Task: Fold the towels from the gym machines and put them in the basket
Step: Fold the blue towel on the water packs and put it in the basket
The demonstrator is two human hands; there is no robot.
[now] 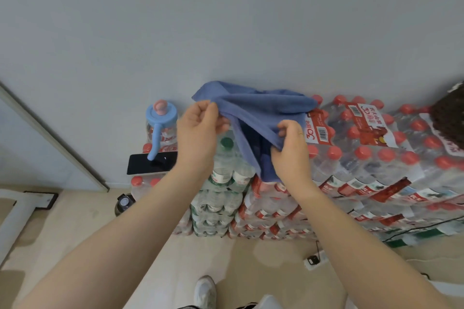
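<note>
Pale grey wall (226, 20) fills the upper half of the view, and below it shrink-wrapped packs of red-capped water bottles (364, 158) are stacked against it on a beige floor (213, 253).

At the centre hangs the blue towel (253, 118), held up in front of the stack, bunched and partly doubled over — its upper edge runs from about 10 o'clock toward 2 o'clock, and a loose fold droops down toward 6 o'clock, reaching the top of the red-capped packs. The left hand (198, 130) pinches the towel's upper left corner between thumb and curled fingers. The right hand (288, 143) grips a lower fold at the towel's right side, fingers curled round the cloth; a thin ring shows on one finger. Both forearms reach in from the bottom corners.

Just behind the towel, at its 7 o'clock, stands a green-capped bottle (226, 148) on a column of green-labelled packs. At 9 o'clock from the towel a clear jug with a blue lid (162, 120) sits on the packs, with a dark phone (150, 163) lying flat just below it. At 3 o'clock, at the frame's right edge, a dark brown textured object (449, 115) rests on the bottles — what it is I cannot tell. At 6 o'clock a white shoe (206, 291) stands on the floor, and a white power strip (313, 261) lies toward 5 o'clock.
</note>
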